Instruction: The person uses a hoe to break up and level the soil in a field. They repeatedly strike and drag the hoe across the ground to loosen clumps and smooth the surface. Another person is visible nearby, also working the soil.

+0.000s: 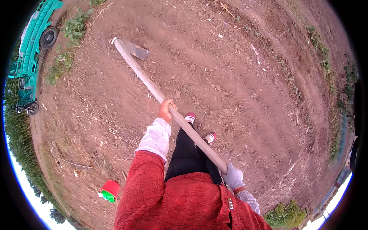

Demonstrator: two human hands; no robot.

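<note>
A long-handled hoe [147, 81] slants across my body from the upper left to the lower right. Bare fingers of my left hand [166, 109] wrap round the middle of its wooden handle. Down by my right hip, my right hand [233, 176], in a pale glove, grips the handle's near end. At the far end, the flat metal hoe blade [136, 50] is at or just above the loose brown soil [207, 76]; whether it touches I cannot tell. Both my feet stand on the soil below the handle.
To the far left a green three-wheeled truck [32, 57] is parked beside leafy weeds [74, 27]. A red bucket [111, 187] with something green by it lies at the lower left. A green bush [285, 215] grows at the lower right. Dry stalks and clods litter the ground.
</note>
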